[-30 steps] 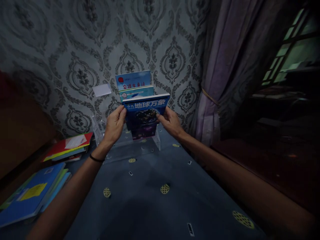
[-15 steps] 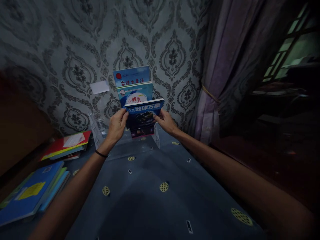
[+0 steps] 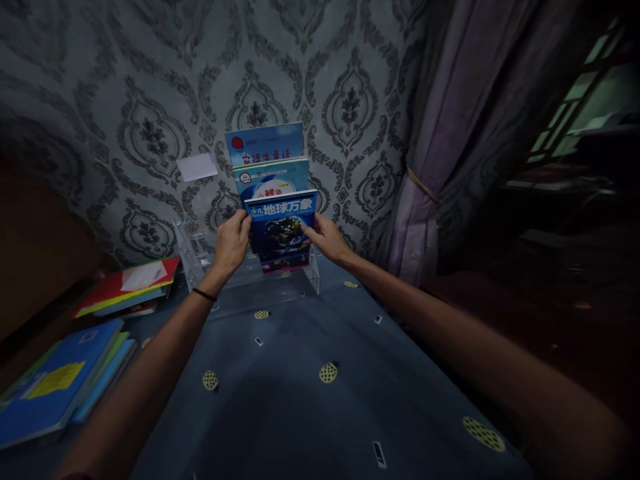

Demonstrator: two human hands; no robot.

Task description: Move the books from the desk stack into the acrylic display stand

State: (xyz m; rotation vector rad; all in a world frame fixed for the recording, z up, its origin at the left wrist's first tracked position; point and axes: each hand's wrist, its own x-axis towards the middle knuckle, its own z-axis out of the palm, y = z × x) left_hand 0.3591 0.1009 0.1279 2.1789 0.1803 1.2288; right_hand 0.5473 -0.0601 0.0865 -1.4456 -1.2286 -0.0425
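Between my two hands stands a dark blue book (image 3: 281,223) with white Chinese lettering and a globe picture on its cover. My left hand (image 3: 233,241) grips its left edge, and my right hand (image 3: 327,237) holds the right edge with the thumb on the cover. It is nearly upright at a clear acrylic rack (image 3: 186,250). Behind it rise a teal book (image 3: 273,170) and, higher still, a light blue book (image 3: 265,141) with red lettering. The lower part of the teal book is hidden. A purple-pink cover (image 3: 285,262) shows below the held book.
Blue books (image 3: 60,380) are stacked at the left edge, with a red and yellow book pile (image 3: 130,283) beyond. A white card (image 3: 197,167) appears in front of the patterned wall (image 3: 350,107). A tied curtain (image 3: 420,220) hangs at the right of the dark blue tablecloth (image 3: 295,400).
The held book has tilted more upright, showing more of its cover, and shifted slightly left and down. Both hands have kept their grip on it.
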